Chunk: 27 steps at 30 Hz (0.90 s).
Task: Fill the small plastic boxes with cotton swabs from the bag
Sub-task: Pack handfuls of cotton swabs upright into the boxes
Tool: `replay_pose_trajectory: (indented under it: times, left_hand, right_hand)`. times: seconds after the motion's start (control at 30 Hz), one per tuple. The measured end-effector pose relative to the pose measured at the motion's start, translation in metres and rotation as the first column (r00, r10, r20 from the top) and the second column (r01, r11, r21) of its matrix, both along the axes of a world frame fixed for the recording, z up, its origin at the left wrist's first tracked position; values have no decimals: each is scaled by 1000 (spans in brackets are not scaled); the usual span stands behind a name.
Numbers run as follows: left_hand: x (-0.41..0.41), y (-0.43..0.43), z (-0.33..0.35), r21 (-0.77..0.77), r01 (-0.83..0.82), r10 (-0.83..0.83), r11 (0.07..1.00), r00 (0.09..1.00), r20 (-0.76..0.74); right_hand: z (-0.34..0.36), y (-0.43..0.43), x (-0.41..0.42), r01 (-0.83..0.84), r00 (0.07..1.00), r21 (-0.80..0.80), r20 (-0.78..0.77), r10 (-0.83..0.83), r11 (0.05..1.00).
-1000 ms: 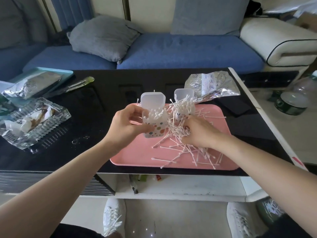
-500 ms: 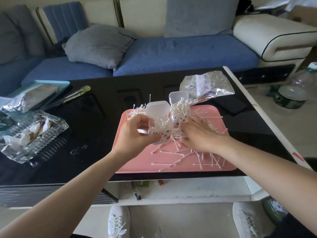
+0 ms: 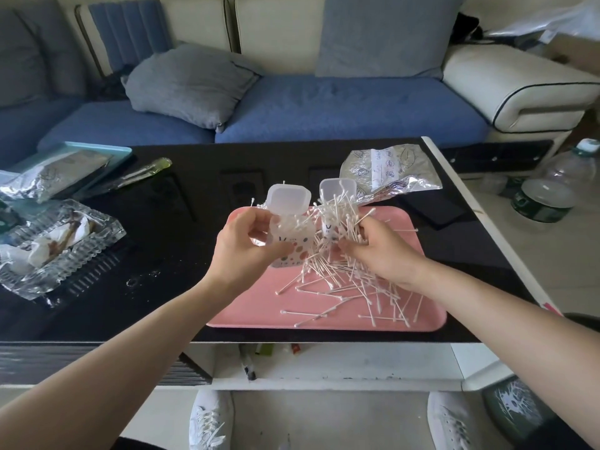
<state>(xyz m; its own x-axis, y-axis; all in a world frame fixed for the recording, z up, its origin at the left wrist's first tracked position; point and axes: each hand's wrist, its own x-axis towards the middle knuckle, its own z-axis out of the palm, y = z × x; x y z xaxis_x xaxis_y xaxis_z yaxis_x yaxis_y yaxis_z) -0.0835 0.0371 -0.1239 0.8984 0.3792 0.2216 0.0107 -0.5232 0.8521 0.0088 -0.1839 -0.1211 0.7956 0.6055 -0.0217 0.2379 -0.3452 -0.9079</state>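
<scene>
Cotton swabs (image 3: 337, 289) scattered on pink tray (image 3: 259, 308) on bench (image 3: 194, 193). Left hand (image 3: 242, 253) grips dotted box (image 3: 293, 245), lid up, swabs inside. Right hand (image 3: 384, 256) clutches swab bunch (image 3: 352, 222) beside second box (image 3: 328, 230). Bag (image 3: 389, 173) behind tray.

Two small plastic boxes (image 3: 293, 251) (image 3: 328, 229), one pink tray (image 3: 324, 308), one blue tray (image 3: 108, 151), two foil bags (image 3: 389, 172) (image 3: 55, 173), one glass dish (image 3: 97, 251) and two hands (image 3: 242, 251) (image 3: 380, 254) are showing; cotton swabs (image 3: 341, 280) are lying beyond counting.
</scene>
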Motion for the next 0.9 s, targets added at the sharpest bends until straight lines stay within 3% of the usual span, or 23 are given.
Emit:
replay_pose_trajectory:
  times: [0.27,0.67,0.9]
  left_hand:
    - [3,-3,-1,55,44,-44,997,999,-5]
    - [4,-10,1,98,71,-71,993,997,-6]
    - [-1,-22,0,223,125,-122,967,992,-26]
  right_hand:
    - [-15,4,-1,40,986,134,-163,-17,990]
    - [-1,0,2,68,997,196,-36,-62,978]
    - [-11,-5,1,39,998,162,-46,-32,986]
